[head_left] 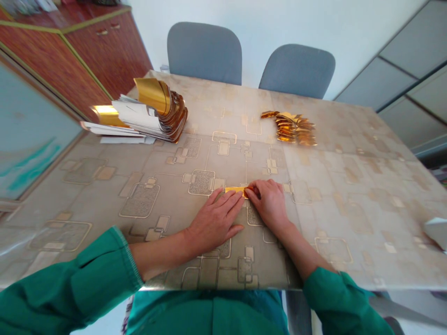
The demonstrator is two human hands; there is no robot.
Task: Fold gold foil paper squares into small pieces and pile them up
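1. Head view: a narrow gold strip (233, 190) lies on the patterned surface (335, 195), near its front edge and between the person's two hands.
2. Left hand (217, 215) is spread flat, palm down, with the fingers nearly straight; its fingertips rest along the near edge of the strip, and the thumb points toward the right.
3. Right hand (268, 202) is curled, thumb and fingers pinching the strip's right end, which they partly cover.
4. Farther back on the right, well apart from the hands, sits a loose pile of gold pieces (293, 128), overlapping one another.
5. Toward the back left stands a larger stack of gold and white sheets (139, 118), some of them curved upward.
6. Behind the far edge are two grey chairs (204, 53); a reddish-brown cabinet (111, 56) stands at back left.
7. Green sleeves (101, 274) cover both forearms partway, leaving the wrists bare.
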